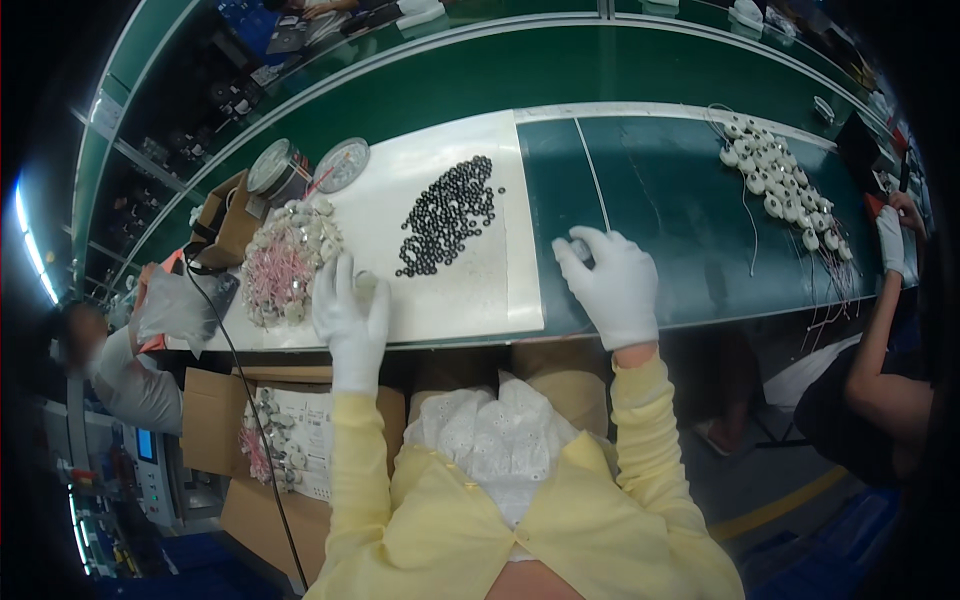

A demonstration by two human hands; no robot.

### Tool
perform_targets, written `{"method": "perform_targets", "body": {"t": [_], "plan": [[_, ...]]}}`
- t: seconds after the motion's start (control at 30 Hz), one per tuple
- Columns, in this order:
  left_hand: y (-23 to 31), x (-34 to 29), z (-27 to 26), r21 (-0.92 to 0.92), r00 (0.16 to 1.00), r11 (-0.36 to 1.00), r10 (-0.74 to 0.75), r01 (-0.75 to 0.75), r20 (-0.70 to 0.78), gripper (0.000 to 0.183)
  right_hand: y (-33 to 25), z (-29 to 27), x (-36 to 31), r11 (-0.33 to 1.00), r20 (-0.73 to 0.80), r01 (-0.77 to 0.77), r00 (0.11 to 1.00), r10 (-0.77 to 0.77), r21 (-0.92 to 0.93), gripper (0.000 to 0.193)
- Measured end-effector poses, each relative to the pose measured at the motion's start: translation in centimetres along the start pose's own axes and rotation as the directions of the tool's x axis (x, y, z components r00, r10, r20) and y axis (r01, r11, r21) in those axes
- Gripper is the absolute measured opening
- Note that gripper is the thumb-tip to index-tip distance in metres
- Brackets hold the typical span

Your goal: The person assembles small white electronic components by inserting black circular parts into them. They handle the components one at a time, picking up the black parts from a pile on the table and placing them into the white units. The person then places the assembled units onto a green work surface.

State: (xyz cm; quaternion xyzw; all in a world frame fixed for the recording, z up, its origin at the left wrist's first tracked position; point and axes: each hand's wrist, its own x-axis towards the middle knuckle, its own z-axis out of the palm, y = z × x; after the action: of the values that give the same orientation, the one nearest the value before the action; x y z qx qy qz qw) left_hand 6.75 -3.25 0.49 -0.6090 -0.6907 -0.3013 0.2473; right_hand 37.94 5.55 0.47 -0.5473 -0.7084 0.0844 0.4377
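Note:
My left hand [350, 325], in a white glove, is at the white sheet's front edge. Its thumb and fingers curve around a pale round piece [366, 286]. Right beside it lies a heap of white round pieces with pink wires [280, 262]. My right hand [614, 287], gloved in white too, is over the green mat [680, 240]. Its thumb and forefinger close toward each other near a small greyish thing [580, 249], too small to make out. Between the hands, toward the back, small black rings [447, 217] are spread on the white sheet [470, 305].
White round pieces on wires [780, 180] lie at the right. A tub [278, 172], a clear lid [342, 164] and a cardboard box [228, 220] stand back left. An open carton [215, 420] is below the table. A co-worker's gloved hand [890, 240] is far right; another person sits left.

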Motion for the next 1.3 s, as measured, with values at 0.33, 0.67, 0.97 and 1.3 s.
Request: {"method": "perform_targets", "body": {"t": [0.33,0.67,0.97,1.3], "plan": [[4.7,-23.7,-16.5,-0.556,0.262,0.001,-0.882,0.831,0.391,0.032,0.0,-0.6,0.1,0.989,0.053,-0.054,0.997,0.047,0.138,0.020],[4.8,-37.9,-19.2,-0.157,-0.490,-0.511,-0.858,0.845,0.154,0.033,-0.3,-1.2,0.3,0.984,0.189,0.000,0.981,-0.035,0.178,0.016],[3.8,-35.2,-14.5,0.081,-0.409,-0.404,-0.859,0.911,0.308,0.035,0.5,-1.4,1.0,0.981,0.247,0.057,0.964,-0.103,0.187,0.015],[3.5,-35.2,-15.2,0.358,-0.406,-0.285,-0.852,0.889,0.331,0.037,0.0,-1.8,1.1,0.982,0.328,0.018,0.941,-0.080,0.188,0.024]]}}
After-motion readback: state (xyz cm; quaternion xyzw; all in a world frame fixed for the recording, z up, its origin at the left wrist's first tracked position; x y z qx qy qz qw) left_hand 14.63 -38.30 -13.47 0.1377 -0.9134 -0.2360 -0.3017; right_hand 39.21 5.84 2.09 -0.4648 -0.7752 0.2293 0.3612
